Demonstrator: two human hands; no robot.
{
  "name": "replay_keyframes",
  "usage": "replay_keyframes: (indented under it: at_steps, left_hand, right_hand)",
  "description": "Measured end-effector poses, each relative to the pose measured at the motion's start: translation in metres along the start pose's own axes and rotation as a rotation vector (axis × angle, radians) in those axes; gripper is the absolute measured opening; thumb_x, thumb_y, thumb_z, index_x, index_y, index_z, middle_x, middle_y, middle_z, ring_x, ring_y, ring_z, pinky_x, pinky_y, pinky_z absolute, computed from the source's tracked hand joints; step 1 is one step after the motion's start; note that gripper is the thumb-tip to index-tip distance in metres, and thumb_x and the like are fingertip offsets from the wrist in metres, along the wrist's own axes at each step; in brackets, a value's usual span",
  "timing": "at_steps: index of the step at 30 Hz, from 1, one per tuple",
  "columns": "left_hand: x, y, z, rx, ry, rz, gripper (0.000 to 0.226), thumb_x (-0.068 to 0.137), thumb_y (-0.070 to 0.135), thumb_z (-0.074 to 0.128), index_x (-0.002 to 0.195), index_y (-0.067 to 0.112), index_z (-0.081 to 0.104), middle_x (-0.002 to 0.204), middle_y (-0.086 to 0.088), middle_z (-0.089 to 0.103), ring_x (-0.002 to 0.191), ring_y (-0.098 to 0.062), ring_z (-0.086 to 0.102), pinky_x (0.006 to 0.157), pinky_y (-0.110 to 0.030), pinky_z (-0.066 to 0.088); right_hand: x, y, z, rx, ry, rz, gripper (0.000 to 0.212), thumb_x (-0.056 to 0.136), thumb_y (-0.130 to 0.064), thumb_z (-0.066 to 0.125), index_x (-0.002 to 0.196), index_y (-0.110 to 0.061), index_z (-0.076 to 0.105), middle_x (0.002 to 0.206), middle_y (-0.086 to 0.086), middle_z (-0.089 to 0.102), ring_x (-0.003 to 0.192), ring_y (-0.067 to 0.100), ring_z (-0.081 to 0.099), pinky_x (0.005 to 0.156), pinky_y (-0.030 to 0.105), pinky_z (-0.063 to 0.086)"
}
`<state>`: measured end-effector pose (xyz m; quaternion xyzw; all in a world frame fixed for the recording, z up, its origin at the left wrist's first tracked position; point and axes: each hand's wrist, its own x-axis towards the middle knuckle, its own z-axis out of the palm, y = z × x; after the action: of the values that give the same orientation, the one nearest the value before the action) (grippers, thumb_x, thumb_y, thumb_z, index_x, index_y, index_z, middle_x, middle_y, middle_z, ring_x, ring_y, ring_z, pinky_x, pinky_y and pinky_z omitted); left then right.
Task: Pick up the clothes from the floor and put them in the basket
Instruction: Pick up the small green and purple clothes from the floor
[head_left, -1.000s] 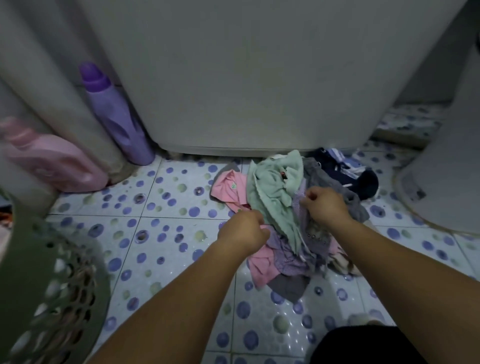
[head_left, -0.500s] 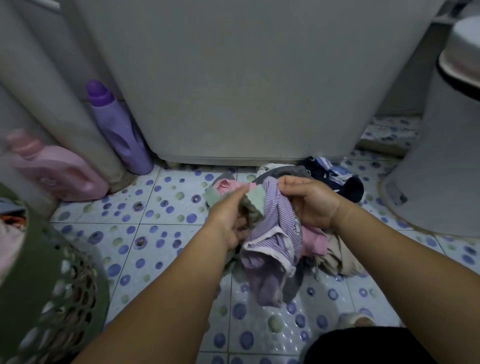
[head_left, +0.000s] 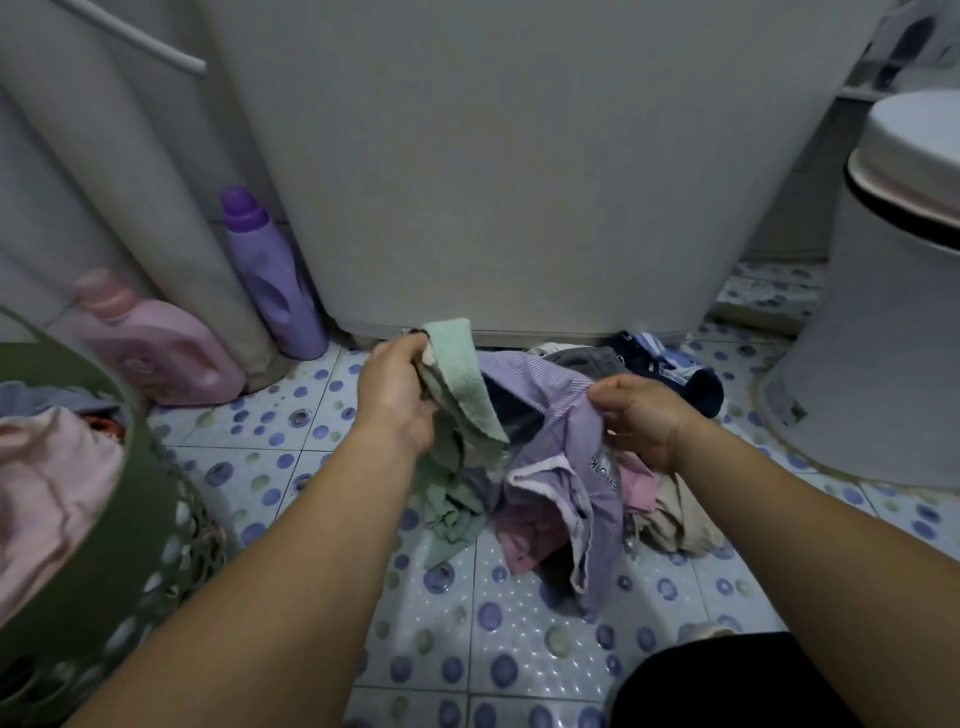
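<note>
My left hand (head_left: 397, 392) grips a mint-green cloth (head_left: 457, 384) and lifts it above the dotted tile floor. My right hand (head_left: 636, 418) pinches a purple striped garment (head_left: 561, 410) that hangs down between my arms. Under them a pink piece (head_left: 530, 530) and a beige piece (head_left: 675, 514) lie on the floor, with a grey garment (head_left: 587, 358) and a dark navy one (head_left: 691, 384) behind. The green lattice basket (head_left: 130, 525) stands at the left edge with pink clothes (head_left: 47, 483) inside.
A white washing machine (head_left: 519, 182) fills the back. A purple bottle (head_left: 270, 280) and a pink jug (head_left: 156, 348) stand at its left by a curtain. A white bin (head_left: 883, 338) is at the right. Dotted tiles (head_left: 519, 654) lie near my knee.
Both hands have lifted clothes off the pile and moved apart: the left took the green cloth up and left, the right holds the purple garment to the right.
</note>
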<state>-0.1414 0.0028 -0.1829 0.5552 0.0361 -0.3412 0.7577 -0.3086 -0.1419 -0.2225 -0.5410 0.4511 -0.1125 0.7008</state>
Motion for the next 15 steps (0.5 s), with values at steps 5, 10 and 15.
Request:
replay_keyframes:
  at_steps: [5, 10, 15]
  left_hand:
    - [-0.008, 0.038, -0.01, -0.071, 0.025, 0.275, 0.019, 0.076, 0.005, 0.046, 0.063, 0.017, 0.04, 0.053, 0.001, 0.037, 0.045, -0.014, 0.037, 0.048, -0.02, 0.031]
    - [-0.021, 0.046, -0.022, 0.275, 0.077, 0.395, 0.027, 0.084, 0.005, 0.047, 0.062, 0.02, 0.041, 0.064, 0.0, 0.041, 0.061, -0.016, 0.039, 0.055, -0.027, 0.032]
    - [-0.03, 0.019, -0.031, 0.472, -0.032, 0.337, 0.031, 0.082, 0.003, 0.052, 0.06, 0.02, 0.04, 0.06, 0.001, 0.042, 0.055, -0.012, 0.037, 0.051, -0.026, 0.031]
  right_hand:
    - [-0.003, -0.01, 0.006, 0.046, 0.26, -0.127, 0.028, 0.091, -0.003, 0.043, 0.066, -0.016, 0.045, 0.06, 0.007, 0.043, 0.053, 0.019, 0.04, 0.048, 0.022, 0.033]
    - [-0.012, -0.035, 0.025, 0.083, 0.249, -0.289, 0.025, 0.093, -0.009, 0.046, 0.069, -0.017, 0.046, 0.064, 0.004, 0.046, 0.054, 0.017, 0.043, 0.046, 0.024, 0.035]
    - [-0.03, -0.059, 0.074, 0.183, 0.038, -0.353, 0.028, 0.095, -0.005, 0.046, 0.07, -0.018, 0.047, 0.065, 0.0, 0.053, 0.055, 0.01, 0.05, 0.045, 0.014, 0.04]
